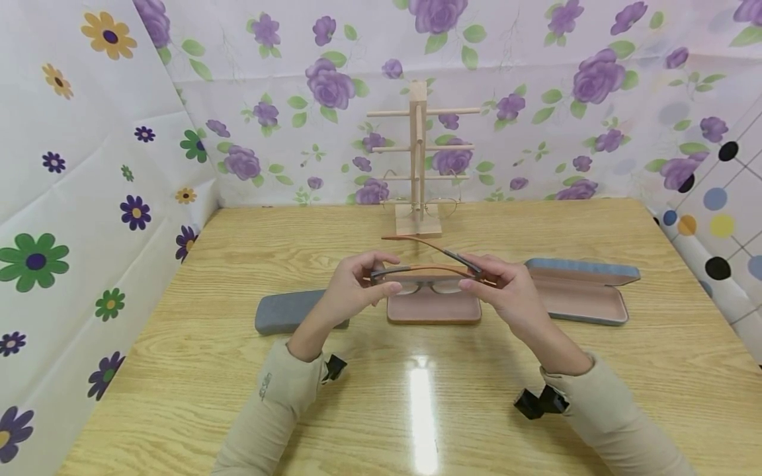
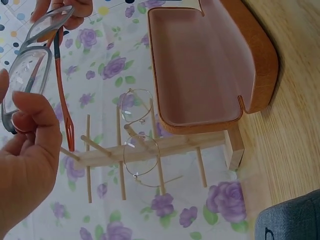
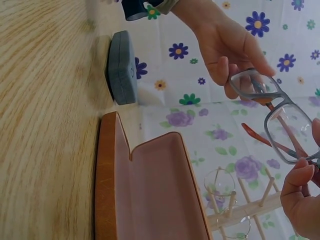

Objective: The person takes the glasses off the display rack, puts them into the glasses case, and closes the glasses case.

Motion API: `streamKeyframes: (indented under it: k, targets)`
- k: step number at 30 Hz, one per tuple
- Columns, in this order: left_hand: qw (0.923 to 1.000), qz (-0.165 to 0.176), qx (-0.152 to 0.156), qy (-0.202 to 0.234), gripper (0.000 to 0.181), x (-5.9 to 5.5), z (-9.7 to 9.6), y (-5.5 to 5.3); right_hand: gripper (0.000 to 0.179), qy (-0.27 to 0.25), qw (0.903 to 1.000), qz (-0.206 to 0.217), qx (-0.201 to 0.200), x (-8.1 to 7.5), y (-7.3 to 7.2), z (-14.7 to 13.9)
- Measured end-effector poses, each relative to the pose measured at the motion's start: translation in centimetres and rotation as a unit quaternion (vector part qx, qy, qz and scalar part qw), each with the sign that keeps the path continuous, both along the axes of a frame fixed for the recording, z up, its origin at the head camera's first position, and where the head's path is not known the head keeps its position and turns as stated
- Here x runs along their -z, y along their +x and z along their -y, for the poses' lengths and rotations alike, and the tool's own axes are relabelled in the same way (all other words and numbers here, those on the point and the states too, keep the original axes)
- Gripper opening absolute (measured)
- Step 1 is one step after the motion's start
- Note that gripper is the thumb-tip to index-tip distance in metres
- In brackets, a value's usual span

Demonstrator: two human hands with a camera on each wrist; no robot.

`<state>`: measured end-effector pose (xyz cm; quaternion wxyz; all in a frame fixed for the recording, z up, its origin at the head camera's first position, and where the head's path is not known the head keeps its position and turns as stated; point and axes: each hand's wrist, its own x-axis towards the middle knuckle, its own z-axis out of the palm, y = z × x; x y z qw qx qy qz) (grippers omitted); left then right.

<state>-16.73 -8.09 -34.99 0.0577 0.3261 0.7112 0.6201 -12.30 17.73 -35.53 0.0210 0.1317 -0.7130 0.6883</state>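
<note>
A pair of eyeglasses (image 1: pixel 445 287) with a grey frame, clear lenses and orange-brown temples is held up between both hands. My left hand (image 1: pixel 352 285) pinches one end of the frame front, thumb and fingers at the lens edge. At the other end, near the hinge, my right hand (image 1: pixel 507 288) pinches the frame. One temple is unfolded at a slant; the other runs across behind the lenses. Below and beyond the glasses stands an open brown case (image 2: pixel 260 55) with a pink lining and nothing inside.
A wooden display stand (image 1: pixel 418 152) at the back carries thin wire-rimmed glasses (image 1: pixel 443 207) on a low peg. To the left lies a closed grey-blue case (image 1: pixel 286 312). An open blue case (image 1: pixel 580 301) with pink lining sits at the right. Flowered sheets hang behind the table.
</note>
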Motion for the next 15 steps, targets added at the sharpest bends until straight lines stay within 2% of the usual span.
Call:
streamKeyframes:
  k: [4,5,8,12,15]
  targets:
    - [0.9976,-0.034,-0.059,-0.008,0.041,0.07,-0.07,0.12,0.040,-0.017,0.9998,0.010,-0.004,-0.12,0.05,0.04]
    - [0.9967,-0.038,-0.071,-0.010,0.043,-0.23,-0.14,0.33,0.039,-0.021,0.9997,0.012,-0.006,-0.15,0.04,0.05]
    - [0.9928,-0.055,-0.105,-0.013,0.052,-0.16,-0.19,0.41,0.037,-0.030,0.9993,0.018,-0.011,-0.13,0.02,0.07]
    - [0.9862,-0.069,-0.146,-0.034,0.061,-0.01,-0.15,0.39,0.036,-0.039,0.9989,0.021,-0.018,-0.06,-0.04,0.11]
    - [0.9828,-0.069,-0.162,-0.057,0.064,-0.84,-0.21,0.87,0.036,-0.044,0.9986,0.021,-0.022,-0.04,-0.05,0.13]
